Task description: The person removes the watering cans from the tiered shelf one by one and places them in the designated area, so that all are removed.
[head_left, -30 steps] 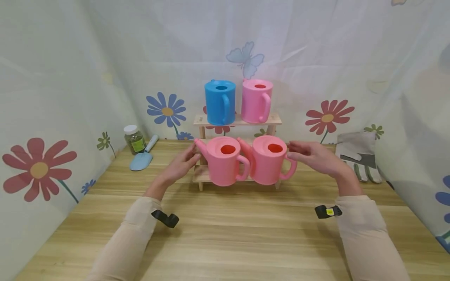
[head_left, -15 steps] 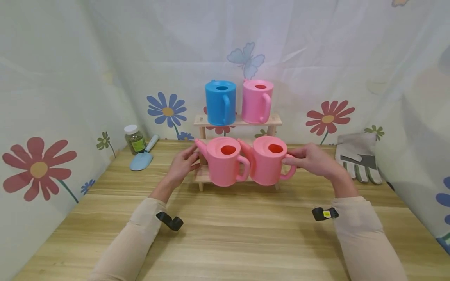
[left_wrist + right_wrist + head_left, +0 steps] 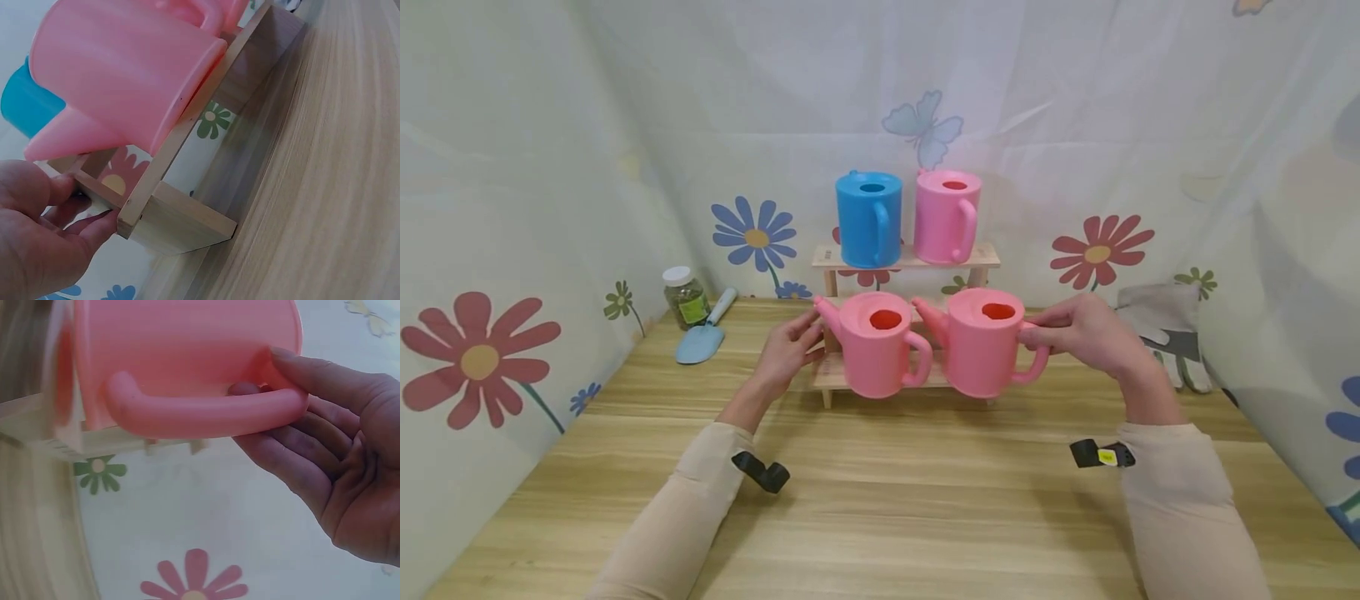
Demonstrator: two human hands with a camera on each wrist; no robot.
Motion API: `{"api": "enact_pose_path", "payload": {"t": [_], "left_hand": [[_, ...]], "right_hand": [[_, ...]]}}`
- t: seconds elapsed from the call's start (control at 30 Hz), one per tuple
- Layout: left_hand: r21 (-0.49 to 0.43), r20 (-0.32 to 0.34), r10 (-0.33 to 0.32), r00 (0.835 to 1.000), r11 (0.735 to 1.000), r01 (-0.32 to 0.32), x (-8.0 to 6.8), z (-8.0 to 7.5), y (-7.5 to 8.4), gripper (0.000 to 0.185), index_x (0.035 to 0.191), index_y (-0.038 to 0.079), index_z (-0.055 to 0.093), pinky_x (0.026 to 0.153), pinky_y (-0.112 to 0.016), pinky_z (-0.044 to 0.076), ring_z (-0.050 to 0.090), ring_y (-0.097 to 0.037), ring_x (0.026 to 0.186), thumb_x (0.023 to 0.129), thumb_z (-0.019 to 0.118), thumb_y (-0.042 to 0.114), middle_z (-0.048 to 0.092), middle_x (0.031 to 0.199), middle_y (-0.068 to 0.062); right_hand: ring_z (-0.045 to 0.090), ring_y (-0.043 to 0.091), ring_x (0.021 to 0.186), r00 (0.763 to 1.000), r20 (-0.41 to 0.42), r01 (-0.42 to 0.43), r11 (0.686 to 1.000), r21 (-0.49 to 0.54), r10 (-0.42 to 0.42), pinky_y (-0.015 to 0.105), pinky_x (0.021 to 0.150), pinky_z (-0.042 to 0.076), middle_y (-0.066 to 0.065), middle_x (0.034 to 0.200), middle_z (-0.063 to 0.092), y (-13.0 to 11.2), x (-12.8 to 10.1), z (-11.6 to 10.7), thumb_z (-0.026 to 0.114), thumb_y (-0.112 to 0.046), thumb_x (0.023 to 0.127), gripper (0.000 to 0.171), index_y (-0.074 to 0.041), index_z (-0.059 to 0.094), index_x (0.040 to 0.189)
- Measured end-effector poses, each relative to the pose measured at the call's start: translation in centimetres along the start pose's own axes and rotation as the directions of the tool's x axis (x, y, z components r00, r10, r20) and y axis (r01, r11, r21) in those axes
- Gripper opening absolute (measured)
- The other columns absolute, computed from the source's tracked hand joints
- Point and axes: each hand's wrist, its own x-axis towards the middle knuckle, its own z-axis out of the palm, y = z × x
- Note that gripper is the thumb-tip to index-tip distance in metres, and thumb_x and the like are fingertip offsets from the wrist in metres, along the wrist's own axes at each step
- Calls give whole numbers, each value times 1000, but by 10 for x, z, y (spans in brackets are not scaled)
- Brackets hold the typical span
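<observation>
Room: white curtain (image 3: pixel 1075 100) printed with flowers and a butterfly hangs around me
Surface: wooden table (image 3: pixel 887 500); trowel (image 3: pixel 703 333) and jar (image 3: pixel 685 296) far left, glove (image 3: pixel 1165 329) far right
Rack: small wooden shelf (image 3: pixel 906 257); my left hand (image 3: pixel 786 354) steadies its left post, fingers lightly curled round it; I judge that wise
Can: right pink watering can (image 3: pixel 985 342), at the lower tier; my right hand (image 3: pixel 1086 333) pinches its handle; best kept level, clear of the left pink can (image 3: pixel 876 343)

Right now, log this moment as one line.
right hand grips right pink watering can by handle | left hand holds wooden shelf | other cans shelved
</observation>
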Motion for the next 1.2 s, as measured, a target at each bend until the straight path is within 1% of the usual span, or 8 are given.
{"api": "enact_pose_path", "payload": {"t": [0.17, 0.3, 0.43, 0.6, 0.73, 0.87, 0.97, 1.2], "left_hand": [[-1, 8, -4, 1000, 1000, 4, 0, -1, 1, 41, 137, 15, 43, 89, -43, 44, 46, -27, 116, 95, 46, 15, 45, 134, -9], [-12, 19, 6, 1000, 1000, -6, 1, -2, 2, 42, 137, 14, 42, 90, -45, 42, 45, -28, 117, 95, 46, 16, 44, 134, -11], [-20, 32, 23, 999, 1000, -22, 1, -4, 2, 43, 138, 13, 40, 91, -46, 42, 44, -30, 117, 95, 46, 15, 43, 134, -13], [-34, 33, 18, 999, 999, -17, 1, -3, 3, 42, 137, 12, 41, 91, -46, 42, 45, -30, 117, 95, 46, 14, 43, 134, -13], [-31, 32, 4, 999, 1000, -3, -1, -3, 3, 42, 137, 13, 41, 90, -45, 42, 44, -30, 117, 95, 45, 13, 43, 135, -12], [-21, 28, -7, 1000, 1000, 7, -2, -2, 3, 42, 137, 14, 41, 90, -45, 42, 44, -29, 118, 96, 44, 13, 42, 135, -10], [-28, 26, -8, 1000, 1000, 9, -2, -1, 3, 42, 138, 13, 40, 91, -45, 42, 43, -30, 119, 96, 44, 13, 42, 136, -11], [-18, 20, 0, 1000, 1000, 0, -1, -1, 2, 41, 137, 14, 41, 90, -46, 42, 43, -31, 118, 96, 44, 14, 42, 136, -11]], "right_hand": [[58, 21, 76, 994, -92, -67, 997, -33, 64, 34, 60, 49, 1, 74, 67, -14, -21, -22, 72, -47, 72, 41, -16, 72, 100], [56, 20, 74, 974, -213, -106, 990, -95, 84, 32, 57, 48, 2, 70, 67, -21, -40, -44, 72, -49, 70, 40, -17, 73, 95], [58, 18, 74, 946, -290, -169, 984, -63, 144, 27, 59, 51, 5, 73, 67, -17, -55, -61, 73, -47, 70, 45, -13, 72, 100], [53, 23, 83, 907, -318, -289, 957, 3, 275, 29, 60, 52, 8, 81, 67, -2, -57, -69, 71, -54, 68, 63, -5, 67, 109], [52, 25, 81, 887, -350, -328, 945, -17, 302, 30, 57, 51, 8, 77, 66, 14, -47, -64, 70, -53, 70, 58, -4, 70, 101], [48, 27, 73, 877, -374, -351, 933, -74, 300, 30, 52, 43, 9, 69, 61, 28, -30, -49, 68, -46, 77, 45, -3, 70, 90], [46, 28, 71, 867, -381, -365, 929, -52, 319, 31, 51, 40, 12, 71, 61, 38, -14, -33, 68, -40, 79, 43, 0, 69, 93], [48, 27, 73, 850, -386, -379, 925, 22, 358, 31, 52, 42, 15, 83, 66, 58, 15, 4, 64, -33, 84, 39, 1, 68, 104]]}}
